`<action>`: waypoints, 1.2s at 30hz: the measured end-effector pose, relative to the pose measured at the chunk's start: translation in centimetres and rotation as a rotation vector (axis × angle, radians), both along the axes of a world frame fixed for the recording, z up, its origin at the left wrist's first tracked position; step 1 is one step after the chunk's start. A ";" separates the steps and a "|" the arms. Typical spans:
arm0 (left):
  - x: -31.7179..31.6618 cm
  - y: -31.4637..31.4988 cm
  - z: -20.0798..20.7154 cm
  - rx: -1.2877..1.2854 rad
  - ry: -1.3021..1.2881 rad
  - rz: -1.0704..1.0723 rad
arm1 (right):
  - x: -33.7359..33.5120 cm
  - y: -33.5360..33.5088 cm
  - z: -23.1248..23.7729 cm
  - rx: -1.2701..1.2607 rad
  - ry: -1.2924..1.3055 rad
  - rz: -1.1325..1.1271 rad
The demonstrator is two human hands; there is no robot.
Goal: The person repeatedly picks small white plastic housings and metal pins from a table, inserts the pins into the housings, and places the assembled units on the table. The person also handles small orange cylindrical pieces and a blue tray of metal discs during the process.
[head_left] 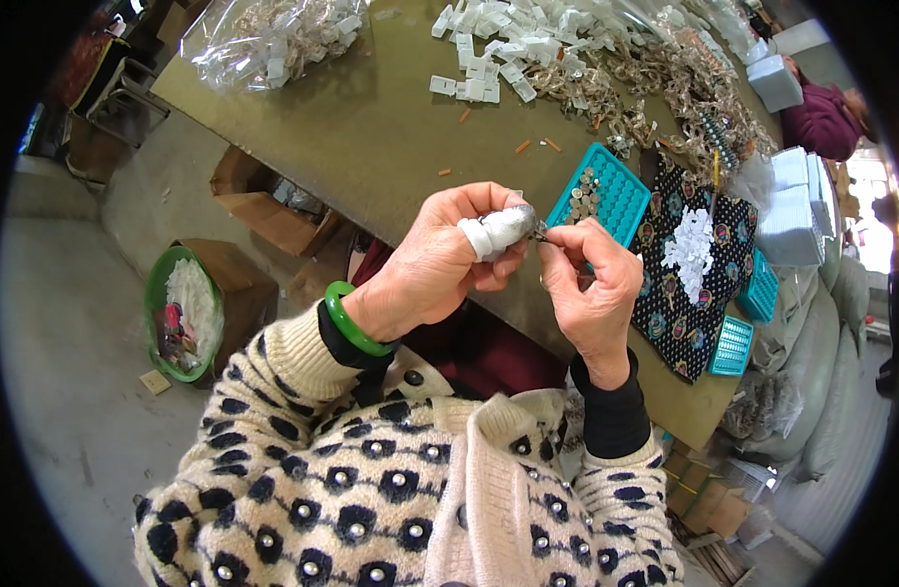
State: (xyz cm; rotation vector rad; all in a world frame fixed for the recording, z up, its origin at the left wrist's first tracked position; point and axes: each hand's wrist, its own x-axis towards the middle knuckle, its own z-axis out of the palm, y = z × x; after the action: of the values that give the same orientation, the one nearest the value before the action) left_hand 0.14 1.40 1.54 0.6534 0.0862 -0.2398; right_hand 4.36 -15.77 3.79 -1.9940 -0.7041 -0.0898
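Observation:
Both my hands meet in front of me above the table's near edge. On my left hand (432,256), a white wrapping (490,231), greyed toward its tip, covers what looks like the thumb. The fingers of that hand are closed beneath it. A small dark metallic piece (540,232) shows at the wrapped tip, pinched between thumb and forefinger of my right hand (598,284). Its exact kind is too small to make out. Just beyond the right hand lies a teal tray (621,201) with rows of hollows and several small round metal pieces on it.
White plastic pieces (488,68) and clear-and-brown parts (655,83) heap at the table's far side. A patterned dark cloth (665,303) bears small white pieces (690,252). Stacked white trays (790,205) stand right. A green-rimmed bin (156,323) and cardboard box (263,210) sit left.

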 end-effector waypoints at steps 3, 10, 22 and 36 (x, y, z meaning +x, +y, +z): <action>-0.2 -0.1 0.0 -0.121 0.064 -0.102 | 0.0 -0.3 0.4 0.022 -0.003 0.001; -0.3 -0.1 -0.2 -0.248 0.044 -0.190 | -0.3 -0.7 0.7 0.257 0.333 0.028; -0.6 0.3 -0.7 -0.332 0.005 -0.204 | -0.2 0.0 0.1 0.670 0.907 0.125; 7.0 5.7 -0.2 1.152 -0.356 0.429 | -0.8 1.6 0.6 0.597 0.667 0.065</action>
State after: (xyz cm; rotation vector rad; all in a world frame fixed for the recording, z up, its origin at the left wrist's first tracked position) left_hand 7.10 7.07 1.37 1.7823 0.0122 0.3915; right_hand 3.52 -14.12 4.38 -1.3024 -0.2559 0.3531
